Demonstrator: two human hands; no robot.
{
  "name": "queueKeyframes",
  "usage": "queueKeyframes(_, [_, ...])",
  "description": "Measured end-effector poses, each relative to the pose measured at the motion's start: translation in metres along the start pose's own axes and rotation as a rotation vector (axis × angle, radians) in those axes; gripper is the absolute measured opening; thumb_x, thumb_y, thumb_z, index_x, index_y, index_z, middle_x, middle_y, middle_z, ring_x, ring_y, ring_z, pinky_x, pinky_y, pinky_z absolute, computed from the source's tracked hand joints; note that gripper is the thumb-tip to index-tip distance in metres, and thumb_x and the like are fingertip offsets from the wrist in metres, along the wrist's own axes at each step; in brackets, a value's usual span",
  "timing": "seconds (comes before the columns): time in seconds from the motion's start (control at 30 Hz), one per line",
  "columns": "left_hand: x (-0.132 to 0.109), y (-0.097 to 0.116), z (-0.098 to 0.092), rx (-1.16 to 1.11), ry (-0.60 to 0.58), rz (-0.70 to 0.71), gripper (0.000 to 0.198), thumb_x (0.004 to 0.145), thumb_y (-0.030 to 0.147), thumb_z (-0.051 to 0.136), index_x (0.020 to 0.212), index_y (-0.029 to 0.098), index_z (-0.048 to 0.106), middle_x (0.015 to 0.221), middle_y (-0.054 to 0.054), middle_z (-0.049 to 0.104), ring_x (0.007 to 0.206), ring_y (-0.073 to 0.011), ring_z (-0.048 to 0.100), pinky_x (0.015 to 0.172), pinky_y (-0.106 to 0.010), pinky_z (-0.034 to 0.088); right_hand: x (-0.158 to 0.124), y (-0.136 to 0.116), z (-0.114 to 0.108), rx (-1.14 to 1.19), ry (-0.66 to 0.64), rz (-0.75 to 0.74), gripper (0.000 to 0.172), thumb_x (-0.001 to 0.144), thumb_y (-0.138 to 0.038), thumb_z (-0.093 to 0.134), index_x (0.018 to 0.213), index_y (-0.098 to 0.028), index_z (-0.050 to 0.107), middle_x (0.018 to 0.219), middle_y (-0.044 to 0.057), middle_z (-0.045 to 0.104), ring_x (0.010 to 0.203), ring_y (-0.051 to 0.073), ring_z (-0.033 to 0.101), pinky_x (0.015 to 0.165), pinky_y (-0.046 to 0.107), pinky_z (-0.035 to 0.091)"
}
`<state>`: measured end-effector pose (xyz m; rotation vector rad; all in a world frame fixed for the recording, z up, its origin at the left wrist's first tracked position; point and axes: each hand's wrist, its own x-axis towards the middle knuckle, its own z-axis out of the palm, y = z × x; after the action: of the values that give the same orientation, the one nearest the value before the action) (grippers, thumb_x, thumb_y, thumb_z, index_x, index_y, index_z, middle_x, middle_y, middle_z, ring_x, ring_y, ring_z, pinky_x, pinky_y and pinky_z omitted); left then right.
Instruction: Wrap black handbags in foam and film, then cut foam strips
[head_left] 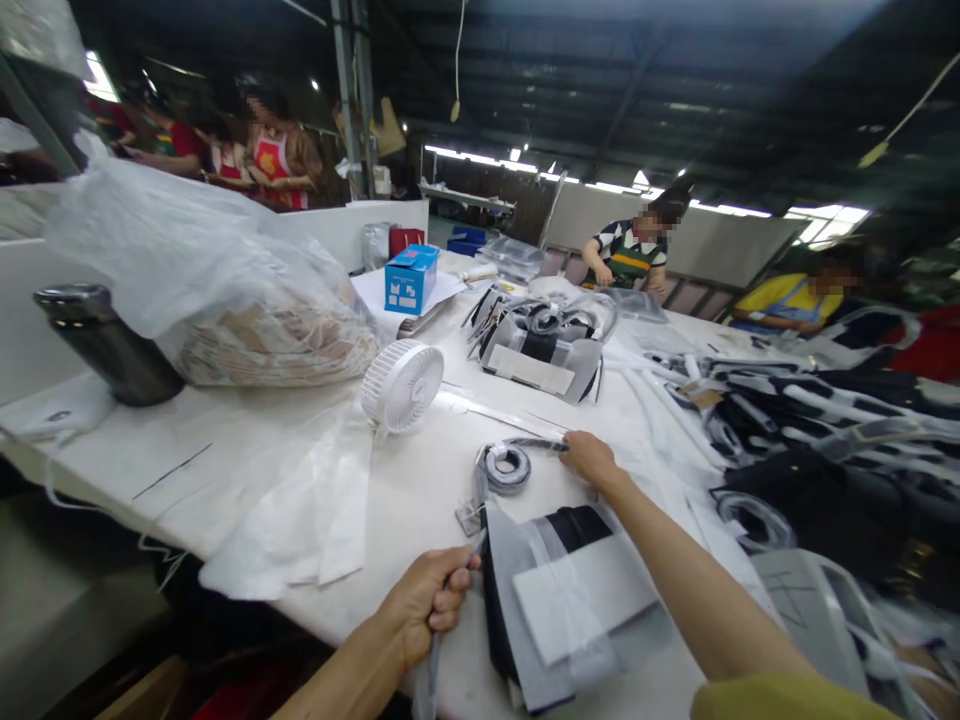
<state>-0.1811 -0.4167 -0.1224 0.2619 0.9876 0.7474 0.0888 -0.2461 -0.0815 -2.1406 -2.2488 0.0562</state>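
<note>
1. Wrapped black bag: lies on the white surface in front of the person, partly covered by translucent grey sheeting and bearing a white card.

2. Left hand: grip closed, fingers curled around a grey strip beside the bag's left edge; whether strip and bag are joined cannot be told.

3. Right hand: grip pinching the end of a dark strap beyond the bag; the strap runs leftward to a wrapped coil.

4. Progress, as judged: sheeting, card and coil appear finished; the strip and strap, both in hand and reaching outside the bag, appear not yet arranged.

5. Surroundings: farther back, a similar bag stack carries coils on top, with a white fan nearer and to its left; more black bags lie heaped at right.
</note>
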Motion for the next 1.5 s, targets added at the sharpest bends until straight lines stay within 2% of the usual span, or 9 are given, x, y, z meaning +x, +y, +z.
queueKeyframes(0.13, [-0.002, 0.004, 0.008, 0.041, 0.035, 0.149, 0.043, 0.059, 0.046, 0.080, 0.077, 0.013, 0.060, 0.048, 0.011, 0.043, 0.032, 0.0017, 0.018, 0.032, -0.014, 0.008, -0.007, 0.002, -0.003, 0.081, 0.189, 0.049, 0.017, 0.086, -0.017, 0.058, 0.079, -0.017, 0.074, 0.087, 0.014, 0.075, 0.077, 0.024, 0.069, 0.062, 0.030, 0.045])
queueKeyframes(0.37, [-0.039, 0.020, 0.040, 0.202, -0.018, 0.437, 0.056, 0.063, 0.069, 0.072, 0.079, 0.018, 0.057, 0.043, 0.011, 0.043, 0.025, -0.0009, 0.023, 0.027, -0.015, 0.012, -0.003, 0.038, -0.075, 0.372, 0.636, 0.156, 0.030, 0.090, -0.036, 0.053, 0.096, -0.018, 0.076, 0.092, 0.009, 0.076, 0.083, 0.024, 0.068, 0.072, 0.031, 0.047])
queueKeyframes(0.63, [-0.074, -0.037, 0.046, 0.414, -0.059, 0.399, 0.053, 0.073, 0.068, 0.065, 0.080, 0.017, 0.057, 0.042, 0.009, 0.046, 0.027, -0.0013, 0.027, 0.030, -0.014, 0.014, -0.029, 0.052, -0.099, 0.757, 0.938, 0.142, 0.040, 0.086, -0.047, 0.055, 0.094, -0.014, 0.076, 0.077, 0.004, 0.073, 0.075, 0.021, 0.065, 0.070, 0.030, 0.049])
queueKeyframes(0.73, [-0.079, -0.052, 0.051, 0.453, -0.090, 0.458, 0.048, 0.079, 0.064, 0.063, 0.079, 0.016, 0.059, 0.053, 0.002, 0.061, 0.037, -0.0066, 0.049, 0.039, -0.016, 0.035, -0.041, 0.057, -0.097, 0.979, 0.981, 0.083, 0.038, 0.081, -0.047, 0.062, 0.093, -0.013, 0.075, 0.080, 0.005, 0.074, 0.075, 0.020, 0.065, 0.073, 0.030, 0.050])
queueKeyframes(0.83, [-0.081, -0.058, 0.055, 0.507, -0.123, 0.521, 0.045, 0.081, 0.060, 0.063, 0.084, 0.015, 0.066, 0.079, -0.008, 0.075, 0.072, -0.0185, 0.070, 0.072, -0.028, 0.055, -0.062, 0.067, -0.099, 1.014, 0.909, 0.058, 0.044, 0.078, -0.046, 0.066, 0.108, -0.014, 0.071, 0.096, 0.007, 0.074, 0.081, 0.020, 0.066, 0.079, 0.033, 0.052])
queueKeyframes(0.93, [-0.081, -0.061, 0.054, 0.588, -0.076, 0.533, 0.048, 0.079, 0.062, 0.063, 0.095, 0.017, 0.072, 0.098, -0.008, 0.077, 0.098, -0.0258, 0.070, 0.094, -0.035, 0.052, -0.105, 0.084, -0.103, 0.877, 0.714, 0.129, 0.051, 0.074, -0.040, 0.070, 0.119, -0.017, 0.067, 0.111, 0.009, 0.072, 0.087, 0.020, 0.068, 0.081, 0.034, 0.053])
queueKeyframes(1.1, [-0.071, -0.061, 0.045, 0.686, 0.006, 0.548, 0.054, 0.074, 0.067, 0.064, 0.100, 0.020, 0.073, 0.105, -0.003, 0.076, 0.110, -0.0271, 0.066, 0.111, -0.036, 0.040, -0.222, 0.143, -0.103, 0.690, 0.649, 0.370, 0.024, 0.075, -0.037, 0.067, 0.092, -0.023, 0.076, 0.097, 0.004, 0.075, 0.089, 0.022, 0.067, 0.087, 0.034, 0.049])
queueKeyframes(1.27, [-0.067, -0.055, 0.043, 0.694, -0.038, 0.485, 0.062, 0.068, 0.072, 0.066, 0.099, 0.020, 0.074, 0.107, -0.003, 0.076, 0.115, -0.0270, 0.065, 0.112, -0.035, 0.041, -0.325, 0.209, -0.085, 0.737, 0.555, 0.690, 0.024, 0.067, -0.042, 0.071, 0.064, -0.019, 0.072, 0.067, 0.005, 0.070, 0.078, 0.026, 0.064, 0.076, 0.037, 0.049])
queueKeyframes(1.5, [-0.073, -0.053, 0.050, 0.709, 0.055, 0.497, 0.056, 0.066, 0.068, 0.067, 0.096, 0.020, 0.074, 0.103, -0.004, 0.077, 0.115, -0.0281, 0.065, 0.113, -0.036, 0.039, -0.332, 0.222, -0.032, 1.098, 0.281, 0.722, 0.042, 0.067, -0.058, 0.070, 0.074, -0.016, 0.073, 0.084, 0.010, 0.073, 0.079, 0.020, 0.065, 0.073, 0.033, 0.050])
